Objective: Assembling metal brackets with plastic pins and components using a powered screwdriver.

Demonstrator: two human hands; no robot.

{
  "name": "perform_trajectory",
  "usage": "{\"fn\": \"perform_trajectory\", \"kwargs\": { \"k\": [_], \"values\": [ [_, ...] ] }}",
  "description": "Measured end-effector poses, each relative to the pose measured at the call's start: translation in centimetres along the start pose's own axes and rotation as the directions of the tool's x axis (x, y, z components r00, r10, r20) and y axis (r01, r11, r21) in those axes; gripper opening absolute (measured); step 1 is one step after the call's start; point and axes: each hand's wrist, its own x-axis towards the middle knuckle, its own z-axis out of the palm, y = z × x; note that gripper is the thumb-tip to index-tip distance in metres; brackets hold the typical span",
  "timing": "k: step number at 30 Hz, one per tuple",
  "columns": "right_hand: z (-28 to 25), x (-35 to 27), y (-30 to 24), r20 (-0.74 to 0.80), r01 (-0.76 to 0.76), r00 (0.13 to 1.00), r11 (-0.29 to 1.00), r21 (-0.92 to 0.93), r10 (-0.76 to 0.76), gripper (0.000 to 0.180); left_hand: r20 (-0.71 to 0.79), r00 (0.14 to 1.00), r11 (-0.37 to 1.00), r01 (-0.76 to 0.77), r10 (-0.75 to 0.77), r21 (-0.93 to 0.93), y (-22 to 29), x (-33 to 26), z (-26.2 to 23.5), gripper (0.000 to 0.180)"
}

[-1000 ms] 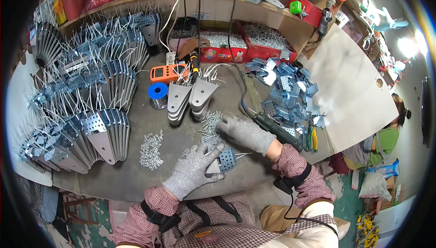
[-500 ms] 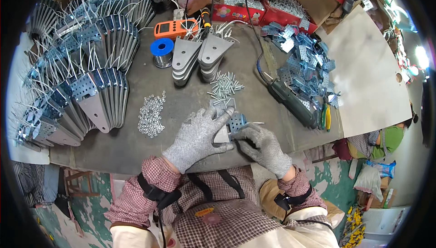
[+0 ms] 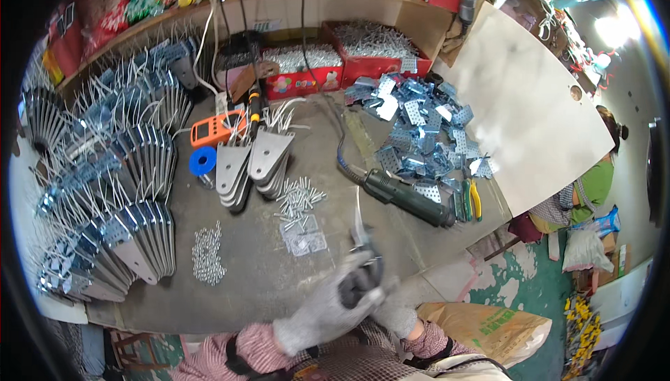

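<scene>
Holding a narrow, grey metal piece, slightly blurred and shining, our left grip is closed; our right grip, partly hidden, we cannot tell.

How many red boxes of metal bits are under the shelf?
2: left red box, at the back, and right red box, beside it, behind the blue brackets. More may be hidden.
</scene>
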Motion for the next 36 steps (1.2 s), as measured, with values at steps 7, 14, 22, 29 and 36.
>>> {"fn": "perform_trajectory", "kwargs": {
  "k": [7, 14, 22, 29, 36],
  "values": [
    [0.0, 2.8, 3.2, -0.267, 0.044, 0.961, 0.993, -0.106, -0.071, 0.053, -0.061, 0.989, 0.641, -0.04, 0.135, 0.766, -4.6, 24.2, -1.7, 0.051],
    [-0.5, 1.4, 5.6, -0.324, 0.039, 0.939, 0.971, -0.236, -0.116, 0.058, -0.014, 0.948, 0.693, -0.221, 0.317, 0.686, -3.2, 24.9, 1.4, 0.041],
    [1.4, 1.6, 8.7, -0.304, 0.151, 0.888, 0.843, -0.517, -0.346, 0.059, -0.043, 0.934, 0.748, -0.257, 0.355, 0.612, -3.9, 24.1, 1.0, 0.037],
    [0.4, 0.4, 8.8, -0.224, 0.131, 0.91, 0.753, -0.645, -0.35, 0.058, 0.019, 0.959, 0.208, -0.08, 0.282, 0.975, 4.0, 7.8, -5.6, 0.033],
    [-0.5, 2.0, 3.4, -0.209, 0.235, 0.935, 0.943, -0.237, -0.286, 0.052, -0.214, 0.977, 0.523, 0.196, -0.027, 0.83, 0.7, -2.3, -6.2, 0.042]
  ]
}}
